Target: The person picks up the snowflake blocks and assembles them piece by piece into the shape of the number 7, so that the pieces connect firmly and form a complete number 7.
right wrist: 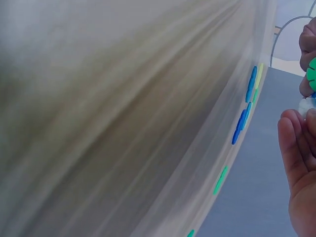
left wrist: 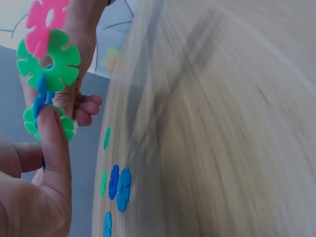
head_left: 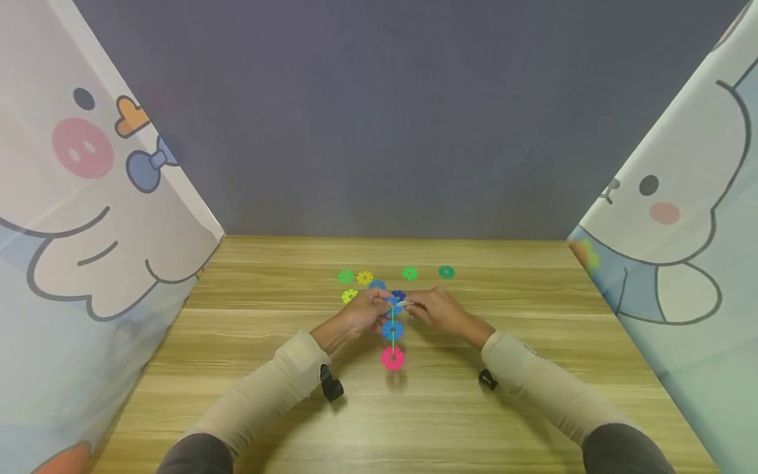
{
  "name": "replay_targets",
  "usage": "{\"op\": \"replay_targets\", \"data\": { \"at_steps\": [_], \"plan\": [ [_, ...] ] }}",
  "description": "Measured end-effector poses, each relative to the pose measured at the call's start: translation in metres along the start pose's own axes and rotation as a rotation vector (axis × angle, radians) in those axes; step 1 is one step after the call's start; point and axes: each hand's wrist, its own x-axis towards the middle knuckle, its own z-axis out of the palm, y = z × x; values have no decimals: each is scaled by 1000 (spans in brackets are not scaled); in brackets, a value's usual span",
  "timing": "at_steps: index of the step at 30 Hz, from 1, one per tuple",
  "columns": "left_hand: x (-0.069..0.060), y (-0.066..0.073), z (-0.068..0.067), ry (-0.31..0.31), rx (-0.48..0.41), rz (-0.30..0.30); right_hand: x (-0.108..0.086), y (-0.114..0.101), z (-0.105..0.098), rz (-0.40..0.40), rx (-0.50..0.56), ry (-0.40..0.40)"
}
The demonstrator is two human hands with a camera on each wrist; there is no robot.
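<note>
Spreading wide, the table [head_left: 408,421] lies under the left hand [head_left: 363,311], gripping a disc chain [head_left: 393,330] already joined, and the right hand [head_left: 437,309], pinching a white disc [head_left: 404,303] at its far end, seating unclear; loose discs [head_left: 443,272] beyond lie unjoined.

Raised notched-disc chain [head_left: 393,331], near end pink; white disc [head_left: 404,303] beside far end.

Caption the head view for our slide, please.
Left hand holds linked notched discs; right hand pinches a white piece.

Free tabletop [head_left: 580,329] rightward, scattered discs [head_left: 405,272] straight ahead
</note>
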Motion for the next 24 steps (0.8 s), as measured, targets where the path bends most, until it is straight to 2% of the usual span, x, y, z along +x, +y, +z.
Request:
{"op": "replay_targets", "data": {
  "at_steps": [5, 14, 24],
  "plan": [
    [-2, 0, -1, 4, -4, -7, 1, -3, 0, 28, -1, -32],
    [-4, 3, -8, -41, 15, 6, 5, -4, -6, 92, 1, -100],
    [-4, -5, -14, -57, 48, 16, 11, 4, -19, 153, 27, -202]
  ]
}}
